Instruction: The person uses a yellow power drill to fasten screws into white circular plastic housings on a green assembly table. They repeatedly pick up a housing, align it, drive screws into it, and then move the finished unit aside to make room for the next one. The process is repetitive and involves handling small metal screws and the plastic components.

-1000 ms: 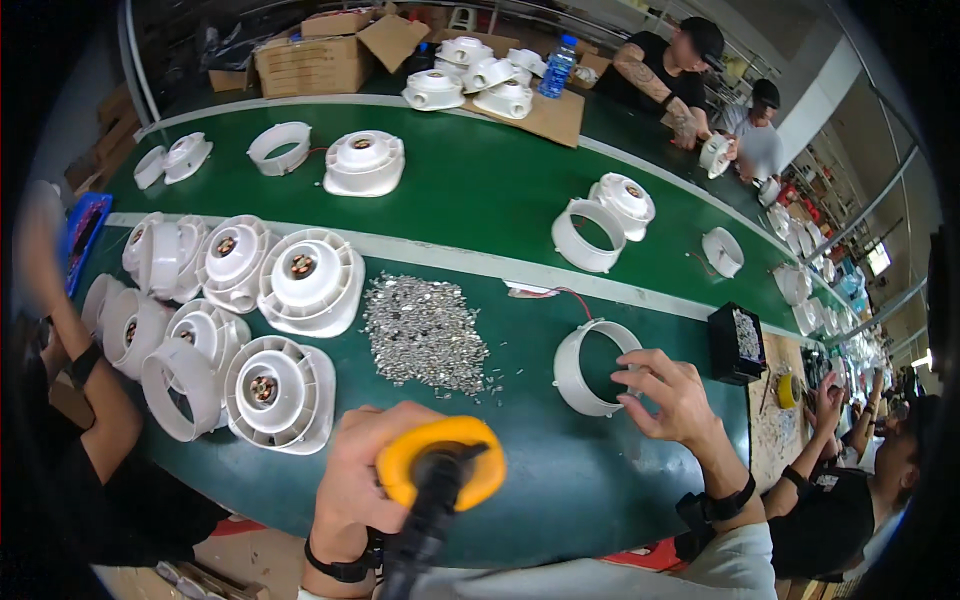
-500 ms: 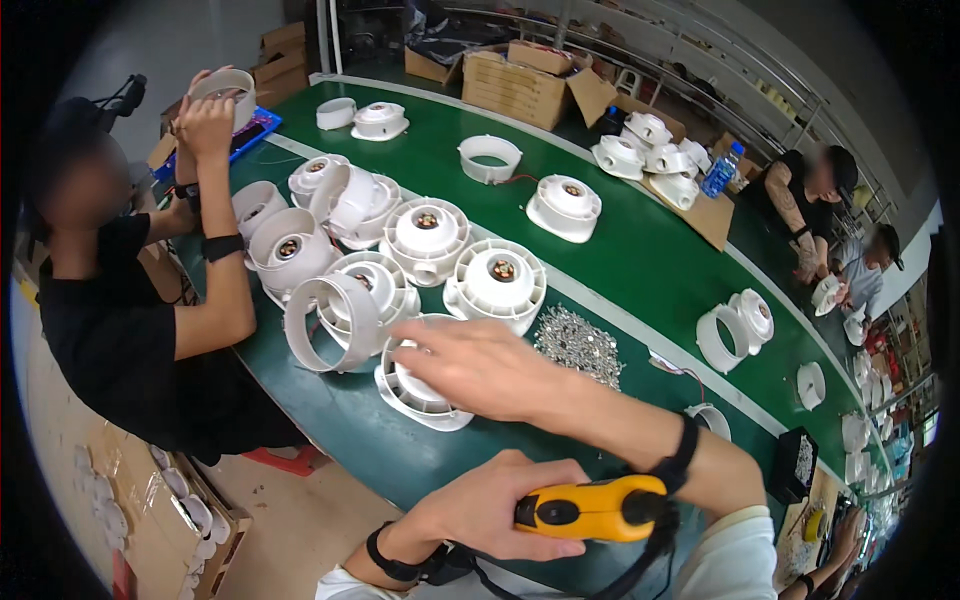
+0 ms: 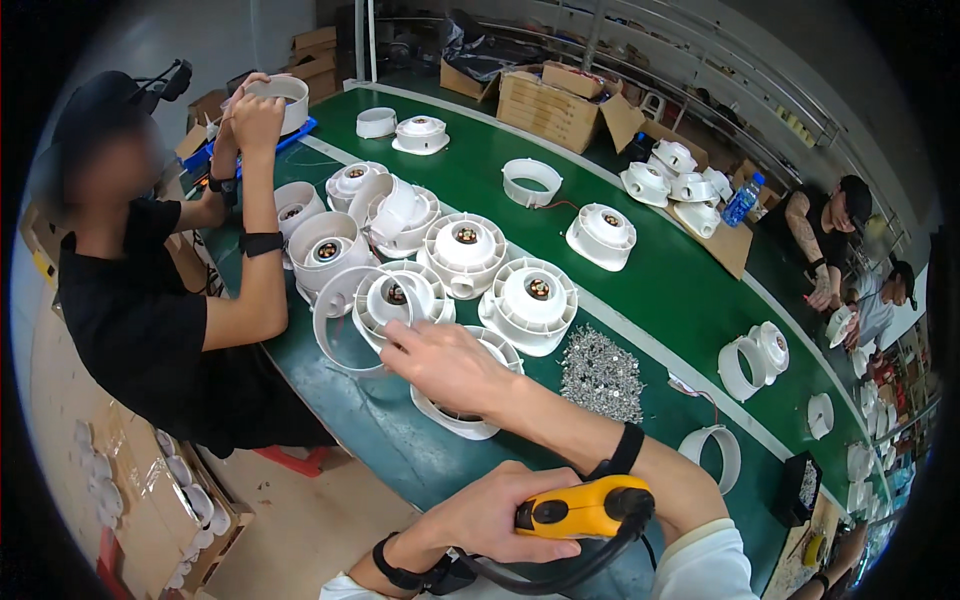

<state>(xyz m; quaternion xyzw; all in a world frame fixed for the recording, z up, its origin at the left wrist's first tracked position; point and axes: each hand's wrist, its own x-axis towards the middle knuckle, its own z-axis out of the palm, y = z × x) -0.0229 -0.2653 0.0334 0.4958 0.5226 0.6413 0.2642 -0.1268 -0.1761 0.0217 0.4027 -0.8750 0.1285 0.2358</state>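
My left hand (image 3: 500, 512), low in the picture, is wrapped round a yellow electric screwdriver (image 3: 580, 508) with a black button and a black cord; its tip is hidden. My right hand (image 3: 455, 368) reaches across above it, its fingers closed at the right edge of a tilted white plastic ring (image 3: 320, 330). The exact finger contact is partly hidden. Under that hand sits a round white ribbed housing (image 3: 455, 420), partly covered by my wrist. Just behind the ring stands another ribbed white housing (image 3: 400, 297). Beyond my right forearm lies a pile of small screws (image 3: 600, 375).
More white housings (image 3: 528, 300) crowd the green table (image 3: 420, 470). A co-worker (image 3: 150, 310) sits at the left, holding up a ring. Further rings and housings lie on the green belt (image 3: 660, 290). A black box (image 3: 797, 488) stands at the right; cardboard boxes (image 3: 545, 105) are behind.
My right hand has moved from over the near housing to the ring's edge. The ring has risen and tilted. The view has shifted; my left hand keeps hold of the screwdriver.
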